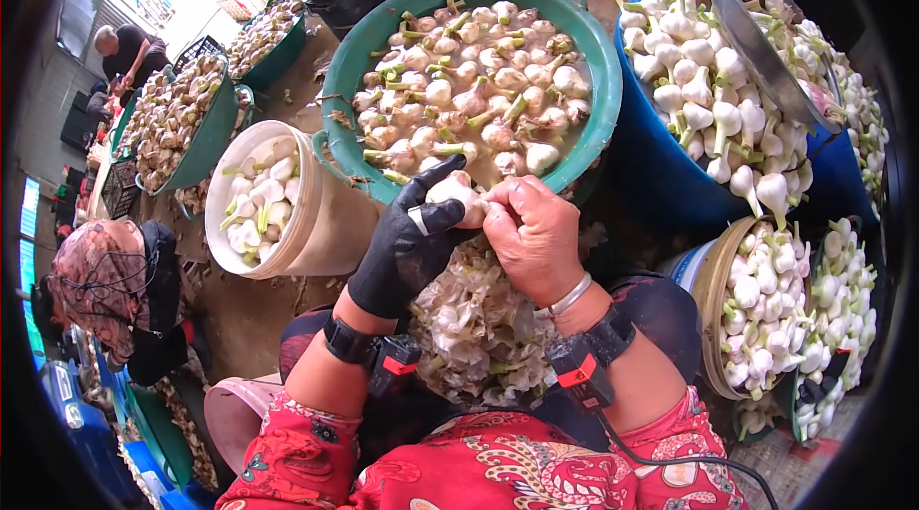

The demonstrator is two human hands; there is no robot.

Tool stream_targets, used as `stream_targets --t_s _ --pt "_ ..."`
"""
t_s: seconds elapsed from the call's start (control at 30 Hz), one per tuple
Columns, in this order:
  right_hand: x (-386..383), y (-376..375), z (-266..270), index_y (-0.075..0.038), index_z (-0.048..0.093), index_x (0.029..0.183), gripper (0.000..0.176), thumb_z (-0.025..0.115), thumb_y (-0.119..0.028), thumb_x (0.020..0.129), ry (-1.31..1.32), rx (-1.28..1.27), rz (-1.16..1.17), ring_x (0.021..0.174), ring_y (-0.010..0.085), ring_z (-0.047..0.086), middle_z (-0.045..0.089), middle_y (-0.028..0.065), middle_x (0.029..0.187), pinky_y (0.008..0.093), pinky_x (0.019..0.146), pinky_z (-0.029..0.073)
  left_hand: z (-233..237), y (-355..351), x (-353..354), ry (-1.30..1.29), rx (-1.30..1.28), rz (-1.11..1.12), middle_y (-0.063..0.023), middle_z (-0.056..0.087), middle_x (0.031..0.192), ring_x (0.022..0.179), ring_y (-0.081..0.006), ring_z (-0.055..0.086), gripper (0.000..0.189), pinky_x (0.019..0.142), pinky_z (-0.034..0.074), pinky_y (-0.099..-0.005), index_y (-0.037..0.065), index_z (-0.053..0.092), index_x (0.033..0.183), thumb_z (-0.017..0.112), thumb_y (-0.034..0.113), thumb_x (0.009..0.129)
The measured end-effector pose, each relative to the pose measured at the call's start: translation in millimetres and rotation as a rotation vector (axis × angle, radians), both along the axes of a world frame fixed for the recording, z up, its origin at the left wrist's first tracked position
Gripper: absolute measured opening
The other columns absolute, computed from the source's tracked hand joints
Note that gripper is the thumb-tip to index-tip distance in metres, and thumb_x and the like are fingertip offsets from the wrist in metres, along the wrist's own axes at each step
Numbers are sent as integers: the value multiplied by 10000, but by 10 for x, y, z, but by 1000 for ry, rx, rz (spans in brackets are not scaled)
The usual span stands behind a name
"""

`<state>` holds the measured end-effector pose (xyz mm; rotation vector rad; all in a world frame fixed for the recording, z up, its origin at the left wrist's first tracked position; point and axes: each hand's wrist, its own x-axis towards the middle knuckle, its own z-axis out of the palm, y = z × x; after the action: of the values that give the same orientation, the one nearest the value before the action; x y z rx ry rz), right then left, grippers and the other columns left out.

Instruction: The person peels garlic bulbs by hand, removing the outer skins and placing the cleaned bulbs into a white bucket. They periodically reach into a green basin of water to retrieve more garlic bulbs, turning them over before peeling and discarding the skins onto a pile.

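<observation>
Garlic bulb [457, 196] in both hands, held just at the green tub's near rim. The left hand [407, 237], in a black glove, grips it between thumb and fingers, I'd say to steady it; the bare right hand [533, 227] pinches the other end, likely for finer feel. Whether those fingertips have skin or stem, I can't tell. Loose skins [479, 328] heap below, between the knees, where anything dropped would probably fall.

Beyond the hands, the green tub [604, 127] holds more bulbs in cloudy water, set close, it seems, to spare long reaching. Left of it stands a white bucket [340, 232] of pale bulbs, also near, perhaps for the same reason. On the right, pale bulbs fill a beige-rimmed bucket [711, 304] and a blue tub [661, 175], with a metal basin [756, 41] tipped against the heap, maybe parked there for want of floor.

Farther left, someone in a patterned hood [100, 271] sits low; past them, browner bulbs crowd another tub [215, 141], and one more person [134, 50] bends beyond.
</observation>
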<state>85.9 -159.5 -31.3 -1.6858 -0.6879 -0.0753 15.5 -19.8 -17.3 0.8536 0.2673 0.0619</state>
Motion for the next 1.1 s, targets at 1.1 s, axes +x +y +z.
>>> stream_targets --t_s 1.1 --pt "208 -234 173 -33 655 880 133 653 -34 748 -246 -175 344 734 255 600 603 89 767 329 648 486 30 48 -29 19 421 -274 -72 514 1237 1099 -150 508 872 950 413 -299 12 359 1396 798 103 648"
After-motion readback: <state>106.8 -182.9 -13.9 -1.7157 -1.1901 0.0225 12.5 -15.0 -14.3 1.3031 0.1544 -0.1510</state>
